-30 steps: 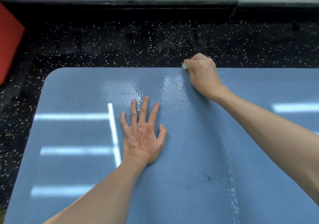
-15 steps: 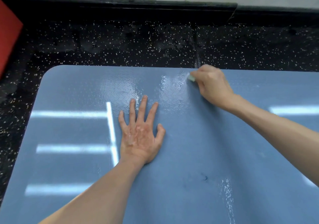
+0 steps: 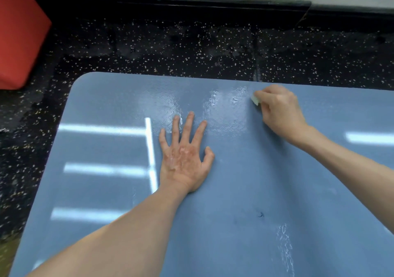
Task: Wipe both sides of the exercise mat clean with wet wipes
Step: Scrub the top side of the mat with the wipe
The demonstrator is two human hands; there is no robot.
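Observation:
The blue exercise mat (image 3: 234, 180) lies flat on the floor and fills most of the view. My left hand (image 3: 185, 157) presses flat on it near the middle, fingers spread and straight. My right hand (image 3: 279, 110) is curled round a small pale wet wipe (image 3: 255, 100), holding it against the mat close to the far edge. Only a corner of the wipe shows past my fingers. Wet, shiny patches cover the mat between the two hands and a wet streak runs near the lower right.
Black speckled floor (image 3: 170, 48) surrounds the mat, with a dark skirting board (image 3: 191, 3) and pale wall beyond. A red block (image 3: 19, 35) stands at the upper left, off the mat. A small dark mark (image 3: 260, 214) sits on the mat.
My right hand with the wipe has slid to the right and slightly toward me along the mat's far edge. My left hand stays pressed in place.

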